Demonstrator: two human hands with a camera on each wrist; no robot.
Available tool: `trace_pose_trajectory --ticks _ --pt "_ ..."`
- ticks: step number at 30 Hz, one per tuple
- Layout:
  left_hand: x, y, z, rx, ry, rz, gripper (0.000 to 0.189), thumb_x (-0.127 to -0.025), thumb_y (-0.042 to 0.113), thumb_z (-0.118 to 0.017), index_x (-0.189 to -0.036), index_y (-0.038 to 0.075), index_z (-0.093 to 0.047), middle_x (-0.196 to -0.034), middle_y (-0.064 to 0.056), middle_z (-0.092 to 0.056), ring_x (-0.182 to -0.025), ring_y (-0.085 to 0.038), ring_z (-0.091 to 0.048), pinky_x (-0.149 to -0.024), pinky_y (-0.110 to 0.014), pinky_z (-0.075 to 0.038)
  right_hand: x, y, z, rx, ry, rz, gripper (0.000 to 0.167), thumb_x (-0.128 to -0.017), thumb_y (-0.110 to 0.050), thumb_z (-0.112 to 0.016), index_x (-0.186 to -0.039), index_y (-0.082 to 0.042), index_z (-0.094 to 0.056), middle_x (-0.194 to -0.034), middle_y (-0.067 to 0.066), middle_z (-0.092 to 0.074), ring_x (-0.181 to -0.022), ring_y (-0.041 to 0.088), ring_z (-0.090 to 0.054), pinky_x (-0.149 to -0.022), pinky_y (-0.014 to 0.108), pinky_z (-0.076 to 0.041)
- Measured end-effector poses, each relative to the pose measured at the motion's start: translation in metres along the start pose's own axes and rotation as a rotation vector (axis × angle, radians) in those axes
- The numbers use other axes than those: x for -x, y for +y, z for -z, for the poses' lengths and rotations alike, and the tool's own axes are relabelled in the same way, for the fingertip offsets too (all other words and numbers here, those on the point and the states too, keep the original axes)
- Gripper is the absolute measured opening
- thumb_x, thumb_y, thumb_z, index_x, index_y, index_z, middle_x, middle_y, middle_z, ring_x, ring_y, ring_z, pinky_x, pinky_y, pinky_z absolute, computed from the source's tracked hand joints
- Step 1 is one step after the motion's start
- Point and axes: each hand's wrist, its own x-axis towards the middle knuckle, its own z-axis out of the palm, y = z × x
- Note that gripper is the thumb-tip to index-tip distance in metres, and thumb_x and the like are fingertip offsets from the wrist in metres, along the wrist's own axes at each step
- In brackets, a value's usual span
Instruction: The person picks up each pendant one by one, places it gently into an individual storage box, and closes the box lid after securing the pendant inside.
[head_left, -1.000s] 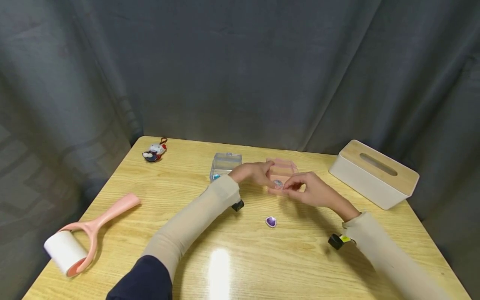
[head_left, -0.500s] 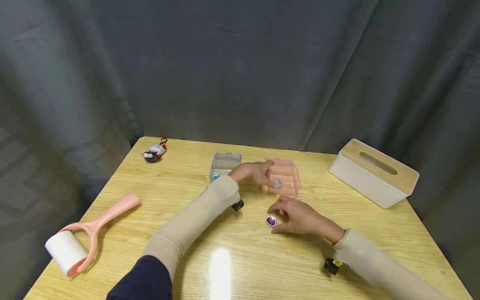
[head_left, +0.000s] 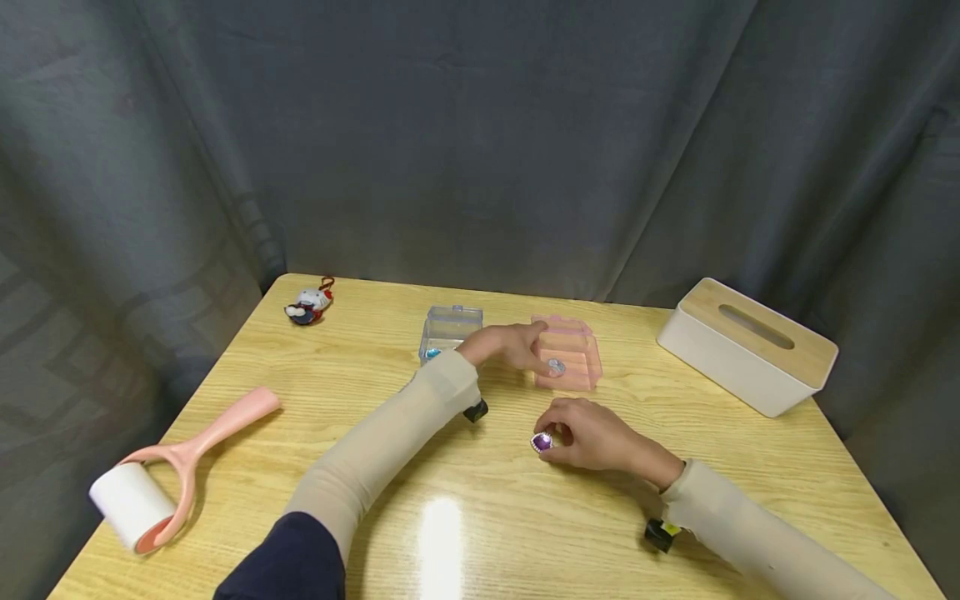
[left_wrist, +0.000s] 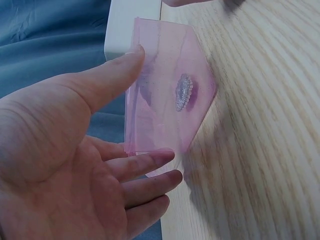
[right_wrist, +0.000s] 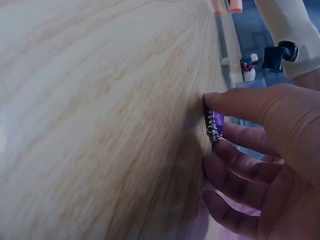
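Note:
Between thumb and forefinger, my right hand (head_left: 596,435) pinches a purple heart-shaped gem (head_left: 542,442) with a beaded rim; in the right wrist view the purple gem (right_wrist: 215,124) is seen edge-on, at the table surface. My left hand (head_left: 510,347) lies at the left side of a see-through pink box (head_left: 577,375) with its lid up. In the left wrist view its thumb and fingers are extended against the pink box (left_wrist: 162,125), not curled round it. A clear silvery gem (head_left: 556,367) rests inside that box.
Left of the pink box is an open clear box (head_left: 453,321) holding a blue gem (head_left: 432,353), partly behind the left wrist. A tissue box (head_left: 750,350) stands at right, a pink-handled lint roller (head_left: 187,458) at left, a small doll charm (head_left: 309,306) far left.
My right hand has come from the pink box down toward me to the purple gem, and its fingers have closed on it. The left hand has stayed at the pink box.

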Motion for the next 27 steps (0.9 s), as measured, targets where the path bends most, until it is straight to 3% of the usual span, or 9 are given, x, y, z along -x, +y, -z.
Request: trace_pose_trajectory --ticks 7,13,20,27 --pt "-0.001 0.000 -0.001 0.009 -0.012 0.016 0.103 -0.095 0.050 -0.070 -0.167 0.014 -0.005 -0.117 0.001 -0.061 -0.101 -0.012 -0.059 -0.088 -0.028 -0.048 0.003 -0.002 0.005 0.082 0.038 -0.007 0.017 -0.085 -0.030 -0.083 -0.100 -0.022 -0.077 -0.087 -0.011 -0.063 -0.070 0.000 -0.054 -0.060 0.017 -0.042" --pt "0.000 0.001 0.002 0.009 -0.013 0.028 0.104 -0.094 0.053 -0.070 -0.167 0.015 -0.006 -0.117 0.002 -0.060 -0.103 -0.013 -0.059 -0.089 -0.030 -0.049 0.003 0.006 0.030 0.015 0.095 -0.003 0.017 -0.088 -0.022 -0.082 -0.103 -0.017 -0.076 -0.093 -0.009 -0.071 -0.078 0.011 -0.064 -0.067 0.025 -0.054" --pt "-0.001 0.000 0.001 0.049 -0.022 0.046 0.106 -0.094 0.055 -0.069 -0.167 0.018 -0.003 -0.139 -0.005 -0.057 -0.133 -0.023 -0.054 -0.116 -0.043 -0.043 0.002 0.024 0.059 -0.014 0.214 0.031 0.020 -0.085 -0.008 -0.082 -0.103 -0.011 -0.075 -0.097 -0.003 -0.076 -0.081 0.018 -0.069 -0.072 0.032 -0.059" --pt "-0.004 -0.001 -0.001 0.033 -0.027 0.034 0.106 -0.093 0.057 -0.069 -0.167 0.017 -0.003 -0.138 -0.004 -0.058 -0.136 -0.024 -0.053 -0.119 -0.044 -0.041 0.004 0.038 0.076 0.016 0.281 -0.014 0.022 -0.082 -0.005 -0.084 -0.103 -0.005 -0.076 -0.095 0.004 -0.077 -0.080 0.026 -0.071 -0.072 0.037 -0.061"
